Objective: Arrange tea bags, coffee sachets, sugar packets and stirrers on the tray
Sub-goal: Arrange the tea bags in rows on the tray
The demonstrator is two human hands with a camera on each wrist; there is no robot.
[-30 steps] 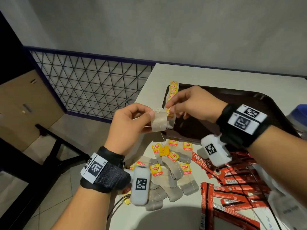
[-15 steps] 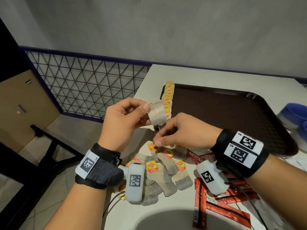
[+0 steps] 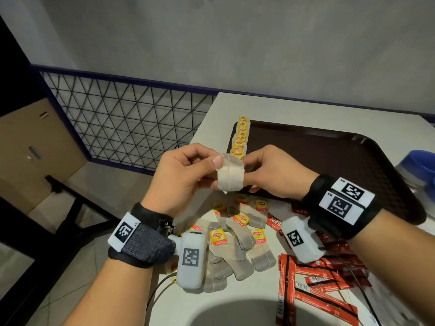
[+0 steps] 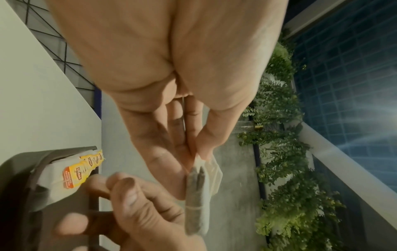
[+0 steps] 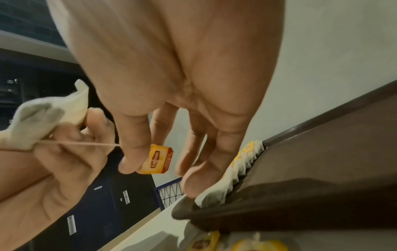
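Observation:
My left hand (image 3: 202, 165) pinches a pale tea bag (image 3: 231, 173) between thumb and fingers, held upright above the table in front of the dark brown tray (image 3: 329, 161). The same tea bag (image 4: 196, 195) hangs from my fingertips in the left wrist view. My right hand (image 3: 254, 170) sits just behind it and pinches its yellow tag (image 5: 158, 159), the string pulled taut between tag and bag (image 5: 32, 118). A row of tea bags (image 3: 241, 137) with yellow tags lines the tray's left edge. Loose tea bags (image 3: 237, 245) and red coffee sachets (image 3: 315, 278) lie on the table below my hands.
The white table (image 3: 235, 307) ends at its left edge beside a black wire grille (image 3: 122, 118), with floor below. A blue container (image 3: 419, 165) stands at the far right, beside the tray. A cable (image 3: 160, 292) runs off the table's left edge.
My right hand came back from the tray, dipped below the bag to the hanging tag, then rose beside the bag with the tag pinched. My left hand kept hold of the bag.

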